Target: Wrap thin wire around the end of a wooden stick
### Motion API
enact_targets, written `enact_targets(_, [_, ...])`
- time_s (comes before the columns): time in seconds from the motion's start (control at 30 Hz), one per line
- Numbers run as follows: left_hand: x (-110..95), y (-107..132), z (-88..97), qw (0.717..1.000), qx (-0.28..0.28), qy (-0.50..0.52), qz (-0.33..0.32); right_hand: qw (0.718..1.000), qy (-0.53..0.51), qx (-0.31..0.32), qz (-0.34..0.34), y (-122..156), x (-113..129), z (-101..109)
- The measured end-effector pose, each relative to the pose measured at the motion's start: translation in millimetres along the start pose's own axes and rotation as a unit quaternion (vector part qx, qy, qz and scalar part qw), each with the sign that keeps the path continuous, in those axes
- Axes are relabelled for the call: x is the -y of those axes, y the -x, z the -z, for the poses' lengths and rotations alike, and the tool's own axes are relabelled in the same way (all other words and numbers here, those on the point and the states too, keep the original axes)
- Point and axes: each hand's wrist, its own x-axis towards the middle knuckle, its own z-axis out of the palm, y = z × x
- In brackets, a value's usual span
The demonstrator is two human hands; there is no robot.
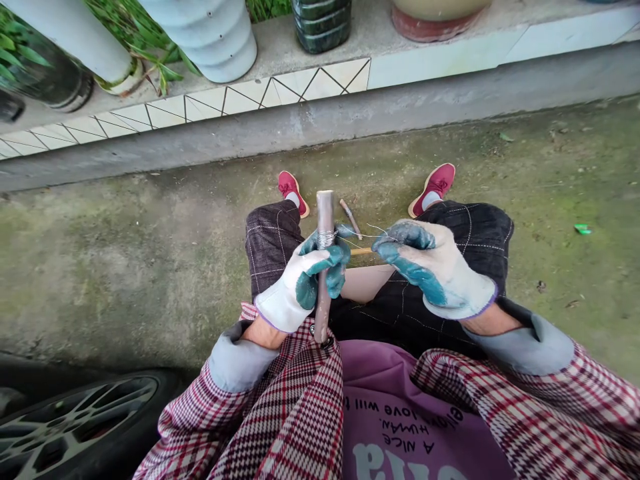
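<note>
My left hand (310,280), in a white glove with a blue-green coated palm, is wrapped round a thick greyish wooden stick (325,210), held upright in the view. Thin silvery wire (327,239) is coiled about the stick just above my thumb. Loose wire strands run from the coil across to my right hand (430,263), gloved the same way, whose fingers are pinched together on the wire. A narrow yellowish strip (361,251) shows between the hands; its ends are hidden, and I cannot tell whether either hand holds it.
A shorter stick (351,219) lies on the concrete ground (175,247) between my shoes. Beyond my feet runs a low tiled ledge (300,83) bearing a white ribbed container (210,40), a dark plastic container (323,27) and other pots. A vehicle wheel (80,427) stands at lower left.
</note>
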Motion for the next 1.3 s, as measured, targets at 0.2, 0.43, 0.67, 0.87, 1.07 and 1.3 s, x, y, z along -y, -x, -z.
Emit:
enact_targets(0.2, [-17.1,-5.1,11.6,0.999,-0.041,0.014,-0.034,0.998,0.008,-0.057,0.011,-0.7,12.4,19.4])
enact_targets(0.43, [-24.9,-5.4,17.6,0.995,-0.073,-0.043,-0.052,0.99,-0.019,-0.139,-0.01,-8.1,18.8,35.9])
enact_targets(0.67, [-28.1,-7.8,20.4,0.992,-0.113,-0.055,-0.017,0.982,-0.002,-0.188,-0.037,-9.8,17.5,44.7])
enact_targets(0.87, [-31.8,-9.1,21.6,0.991,-0.123,-0.05,-0.024,0.985,0.005,-0.171,-0.034,-8.2,18.2,37.5])
enact_targets(1.07, [-31.8,-9.6,20.1,0.992,-0.11,-0.048,-0.034,0.986,0.026,-0.161,-0.017,-7.0,14.2,39.5])
enact_targets(1.3, [-20.4,-7.6,18.5,0.989,-0.116,-0.074,-0.046,0.992,0.062,-0.108,0.004,-2.9,10.1,23.9])
